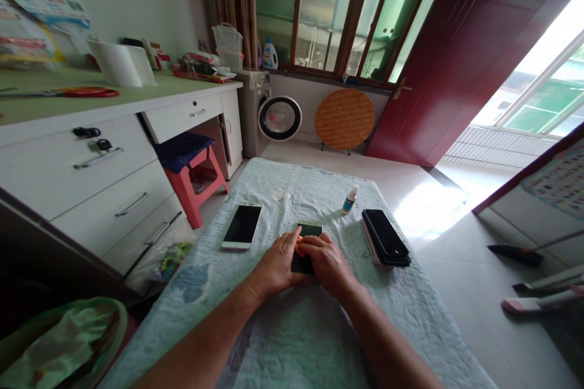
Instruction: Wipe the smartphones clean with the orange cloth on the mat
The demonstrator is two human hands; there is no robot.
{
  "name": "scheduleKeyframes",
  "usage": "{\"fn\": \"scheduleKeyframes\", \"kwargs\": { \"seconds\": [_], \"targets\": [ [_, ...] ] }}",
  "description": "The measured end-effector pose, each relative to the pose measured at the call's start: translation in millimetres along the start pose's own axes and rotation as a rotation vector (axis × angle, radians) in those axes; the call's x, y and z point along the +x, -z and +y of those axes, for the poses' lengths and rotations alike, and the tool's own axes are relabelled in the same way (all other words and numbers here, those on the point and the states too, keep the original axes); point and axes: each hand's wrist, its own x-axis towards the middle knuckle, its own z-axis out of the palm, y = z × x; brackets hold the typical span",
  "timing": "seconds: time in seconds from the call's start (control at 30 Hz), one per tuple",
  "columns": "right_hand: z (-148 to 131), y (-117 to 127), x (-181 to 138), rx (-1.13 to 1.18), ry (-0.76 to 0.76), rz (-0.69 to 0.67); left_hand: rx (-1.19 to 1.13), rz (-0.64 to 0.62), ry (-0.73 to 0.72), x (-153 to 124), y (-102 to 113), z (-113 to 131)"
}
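A smartphone (308, 230) with a dark screen lies flat on a pale green cloth (292, 328) that covers the table. My left hand (276, 266) rests on its left side, fingers curled, with something small and orange pinched at the fingertips. My right hand (326, 261) lies over the phone's lower right, fingers bent and pressed down on it. The phone's lower half is hidden under both hands.
A second white-framed phone (241, 226) lies to the left. A stack of dark phones (385, 237) sits to the right, a small spray bottle (350, 200) behind it. White drawers (91, 194) and a red stool (194, 176) stand left; a green bag (59, 340) is lower left.
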Motion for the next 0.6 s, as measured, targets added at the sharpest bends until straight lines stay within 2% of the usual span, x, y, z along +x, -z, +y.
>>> {"fn": "scheduleKeyframes", "kwargs": {
  "seconds": [0.2, 0.37, 0.47, 0.6],
  "targets": [
    [-15.8, 13.1, -8.1, 0.075, 0.089, -0.143, 0.02, -0.021, 0.01, 0.8, -0.9, -3.2],
    [-13.5, 23.5, -14.4, 0.163, 0.097, -0.207, 0.053, -0.081, 0.029, 1.0, 2.6, 2.2],
    [-3.1, 22.4, -16.1, 0.173, 0.072, -0.169, 0.102, -0.105, 0.044, 0.9, 5.2, 5.8],
    [16.2, 15.6, -13.8, 0.081, -0.054, -0.02, 0.143, -0.131, 0.075, 0.5, 7.3, 9.2]
  ]
}}
